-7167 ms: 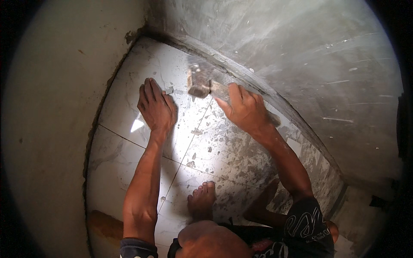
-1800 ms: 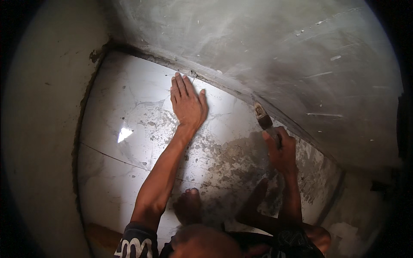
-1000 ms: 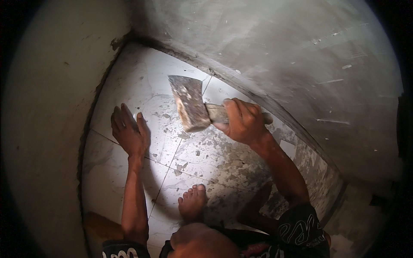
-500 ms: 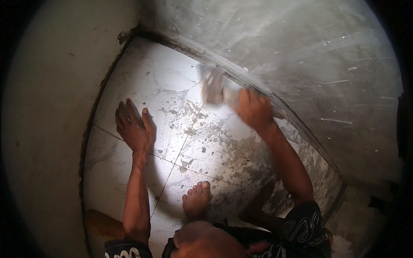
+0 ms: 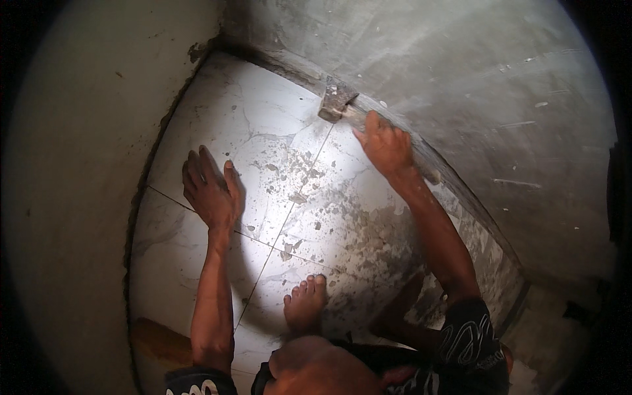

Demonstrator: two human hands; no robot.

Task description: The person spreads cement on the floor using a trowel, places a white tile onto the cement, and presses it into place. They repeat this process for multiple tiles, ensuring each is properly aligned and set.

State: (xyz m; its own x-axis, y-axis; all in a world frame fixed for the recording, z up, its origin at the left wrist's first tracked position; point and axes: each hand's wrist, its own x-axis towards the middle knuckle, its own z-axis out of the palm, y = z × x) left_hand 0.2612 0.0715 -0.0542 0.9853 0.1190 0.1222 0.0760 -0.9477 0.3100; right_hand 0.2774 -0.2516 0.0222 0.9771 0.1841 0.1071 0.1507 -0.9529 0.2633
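Clasping a hatchet point(image 5: 338, 104) by the wall point(image 5: 487, 99), the right hand point(image 5: 387, 146) is across open tiles point(image 5: 262, 205) from the empty, splayed left hand point(image 5: 214, 191).

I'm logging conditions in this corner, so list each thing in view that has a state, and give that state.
Hatchet: held, its head close to the foot of the grey wall
Right hand: closed around the hatchet
Left hand: open, palm down
Floor tiles: laid, smeared grey toward the right
Debris chips: loose, scattered
Grey wall: scuffed, streaked
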